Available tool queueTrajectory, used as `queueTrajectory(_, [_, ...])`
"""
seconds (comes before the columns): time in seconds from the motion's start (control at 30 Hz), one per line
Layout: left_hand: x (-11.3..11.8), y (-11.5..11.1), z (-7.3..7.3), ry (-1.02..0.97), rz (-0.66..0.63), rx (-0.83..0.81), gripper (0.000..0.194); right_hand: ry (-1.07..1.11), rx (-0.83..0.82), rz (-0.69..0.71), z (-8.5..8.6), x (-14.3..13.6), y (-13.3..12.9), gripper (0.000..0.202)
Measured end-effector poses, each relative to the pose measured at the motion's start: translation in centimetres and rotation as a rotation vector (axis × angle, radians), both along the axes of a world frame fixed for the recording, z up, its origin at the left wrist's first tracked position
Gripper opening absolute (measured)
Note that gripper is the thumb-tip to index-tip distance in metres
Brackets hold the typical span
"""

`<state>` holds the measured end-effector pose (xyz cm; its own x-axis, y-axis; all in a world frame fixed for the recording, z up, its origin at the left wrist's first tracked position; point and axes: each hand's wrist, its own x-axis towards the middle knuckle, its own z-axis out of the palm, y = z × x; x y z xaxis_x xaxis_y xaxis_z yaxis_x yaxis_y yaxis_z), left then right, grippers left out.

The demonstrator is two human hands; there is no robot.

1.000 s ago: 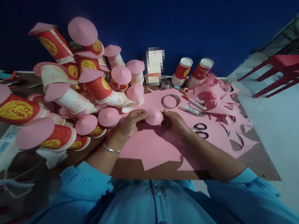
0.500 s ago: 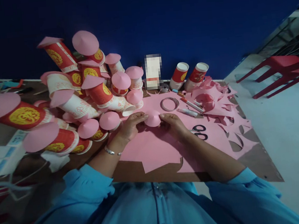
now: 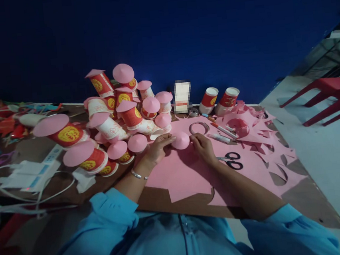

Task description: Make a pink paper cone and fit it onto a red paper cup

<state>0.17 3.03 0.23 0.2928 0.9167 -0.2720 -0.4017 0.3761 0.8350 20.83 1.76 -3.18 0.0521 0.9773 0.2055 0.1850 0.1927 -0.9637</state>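
Over the pink paper sheet point(image 3: 168, 175), a small pink paper cone point(image 3: 180, 141) is held at its rim from both sides. My left hand point(image 3: 160, 147) pinches its left edge between thumb and fingers. On the opposite side, my right hand point(image 3: 202, 147) has its fingers closed at the cone's right edge. Black-handled scissors point(image 3: 234, 161) lie on the paper to the right of my right hand. Beyond the cone rests a roll of tape point(image 3: 199, 128), with a clear tube point(image 3: 219, 138) and a red-and-white pen point(image 3: 222, 129) beside it.
Many paper cups with pink cone tops, such as one red cup point(image 3: 130, 117), crowd the table's left side. Two upturned cups point(image 3: 209, 99) stand at the back. Pink paper scraps point(image 3: 248, 124) cover the right. A white box point(image 3: 32, 177) with cables sits far left, near a red stool point(image 3: 331, 92) opposite.
The view has turned slightly left and up, so the table's contents appear lower and further right. Both hands still hold the cone; my right fingers look more curled.
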Motion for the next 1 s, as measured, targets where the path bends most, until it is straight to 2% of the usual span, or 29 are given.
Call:
queueTrajectory(0.1, [0.3, -0.1, 0.8, -0.036, 0.029, 0.026, 0.041, -0.188, 0.09, 0.037, -0.3, -0.1, 0.0, 0.014])
queueTrajectory(0.23, [0.5, -0.3, 1.5, -0.083, 0.05, 0.065, 0.038, -0.537, 0.171, 0.144, -0.7, -0.4, -0.3, 0.018])
queueTrajectory(0.4, [-0.2, -1.3, 1.8, -0.093, 0.056, 0.06, 0.029, -0.628, 0.164, 0.208, -0.5, -0.6, -0.7, 0.022])
queueTrajectory(0.53, [-1.5, -2.9, 1.8, -0.056, 0.064, 0.046, 0.033, -0.796, 0.13, 0.269, 0.2, -0.7, -1.0, 0.027])
queueTrajectory(0.73, [-4.4, -5.3, 1.0, 0.208, 0.063, 0.057, 0.049, -0.822, 0.082, 0.26, 0.6, -0.8, -1.2, 0.027])
queueTrajectory(0.83, [-5.7, -6.1, 0.4, 0.352, 0.087, 0.048, 0.063, -0.792, 0.076, 0.254, 0.4, -0.8, -1.1, 0.026])
queueTrajectory(0.9, [-6.4, -6.5, 0.1, 0.408, 0.098, 0.041, 0.071, -0.786, 0.074, 0.245, 0.3, -0.8, -1.1, 0.026])
queueTrajectory(1.0, [-6.9, -7.0, -0.3, 0.438, 0.109, 0.051, 0.071, -0.805, 0.085, 0.26, 0.1, -0.6, -0.9, 0.028])
